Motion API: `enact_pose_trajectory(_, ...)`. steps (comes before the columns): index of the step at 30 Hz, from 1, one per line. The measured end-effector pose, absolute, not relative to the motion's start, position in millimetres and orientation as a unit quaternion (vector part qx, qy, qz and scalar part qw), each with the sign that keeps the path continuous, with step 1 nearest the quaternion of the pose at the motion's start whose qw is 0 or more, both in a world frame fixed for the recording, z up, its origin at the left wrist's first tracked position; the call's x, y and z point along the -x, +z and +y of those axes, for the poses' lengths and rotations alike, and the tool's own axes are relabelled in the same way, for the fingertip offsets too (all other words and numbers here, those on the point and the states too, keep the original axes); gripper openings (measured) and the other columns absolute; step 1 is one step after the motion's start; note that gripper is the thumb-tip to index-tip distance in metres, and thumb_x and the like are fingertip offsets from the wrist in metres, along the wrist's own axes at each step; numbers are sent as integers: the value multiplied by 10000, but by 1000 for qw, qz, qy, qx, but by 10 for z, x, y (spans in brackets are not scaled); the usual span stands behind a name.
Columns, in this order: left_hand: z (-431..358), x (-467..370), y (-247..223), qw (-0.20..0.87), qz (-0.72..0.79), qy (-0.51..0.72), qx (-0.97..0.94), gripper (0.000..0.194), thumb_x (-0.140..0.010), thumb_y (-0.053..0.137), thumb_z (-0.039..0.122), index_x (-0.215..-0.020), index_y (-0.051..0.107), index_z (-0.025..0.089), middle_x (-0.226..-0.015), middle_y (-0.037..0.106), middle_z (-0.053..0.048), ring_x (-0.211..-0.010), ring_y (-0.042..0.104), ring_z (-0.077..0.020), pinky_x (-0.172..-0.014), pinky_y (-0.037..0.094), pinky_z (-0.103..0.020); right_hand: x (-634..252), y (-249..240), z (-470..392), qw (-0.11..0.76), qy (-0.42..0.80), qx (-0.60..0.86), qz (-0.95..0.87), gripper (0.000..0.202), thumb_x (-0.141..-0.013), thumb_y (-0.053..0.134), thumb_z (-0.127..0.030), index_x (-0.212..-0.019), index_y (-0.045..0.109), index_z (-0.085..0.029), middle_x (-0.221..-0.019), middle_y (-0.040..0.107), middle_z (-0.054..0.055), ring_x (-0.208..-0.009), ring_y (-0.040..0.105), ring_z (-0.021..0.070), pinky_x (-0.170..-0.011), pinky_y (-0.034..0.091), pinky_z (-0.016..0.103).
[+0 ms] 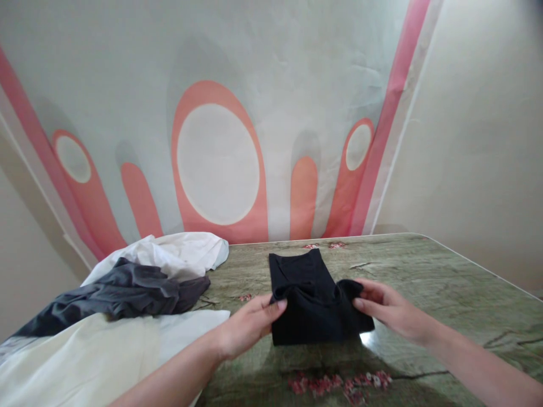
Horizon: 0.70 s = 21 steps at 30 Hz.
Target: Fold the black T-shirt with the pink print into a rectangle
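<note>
A black cloth garment (309,322) lies on the table in front of me, its far part flat and its near part bunched and slightly raised. My left hand (248,328) pinches its left edge between thumb and fingers. On the other side, my right hand (388,308) grips the right edge, where the fabric curls up. The fingertips behind the cloth are partly hidden.
At the left of the wood-patterned table (424,271) lie a white cloth (182,251), a dark grey cloth (139,291) and a cream cloth (97,356). A wall with a pink-and-white printed panel (280,85) rises behind the table's far edge.
</note>
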<state>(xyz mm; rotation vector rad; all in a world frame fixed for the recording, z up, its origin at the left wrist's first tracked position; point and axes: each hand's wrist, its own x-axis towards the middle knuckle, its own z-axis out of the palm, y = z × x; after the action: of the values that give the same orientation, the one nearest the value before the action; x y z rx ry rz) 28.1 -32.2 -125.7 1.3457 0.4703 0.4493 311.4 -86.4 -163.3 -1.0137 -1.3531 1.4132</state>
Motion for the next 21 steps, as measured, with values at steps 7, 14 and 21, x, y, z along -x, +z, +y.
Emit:
enact_pose_trajectory(7,777,-652,-1344,810,281,306,-415,261,-847,511,256,-1029,594,87,-928,676,-122,-863,644,-213,-822,484,-327,-3215,-1623,227,534,564,388,-497,347,-723,646,-281,-1059,589,-217,-1034,651,49,-920,610,202,-857,460,353)
enact_pose_trajectory(14,1368,-794,-2081,806,363,331,-331,175,-819,467,71,-948,586,66,-786,687,-117,-704,670,-199,-702,531,-302,-3348,-2332,930,482,429,517,-562,302,-698,581,-238,-989,627,-172,-962,678,54,-911,612,216,-886,433,384)
enact_pose_trajectory(21,1384,-784,-2211,784,328,388,-357,187,-770,491,7,-885,598,109,-834,678,-88,-800,655,-190,-777,514,-311,-3488,-2482,999,444,273,562,-642,268,-783,454,-319,-913,630,-165,-883,669,57,-837,590,214,-793,440,347)
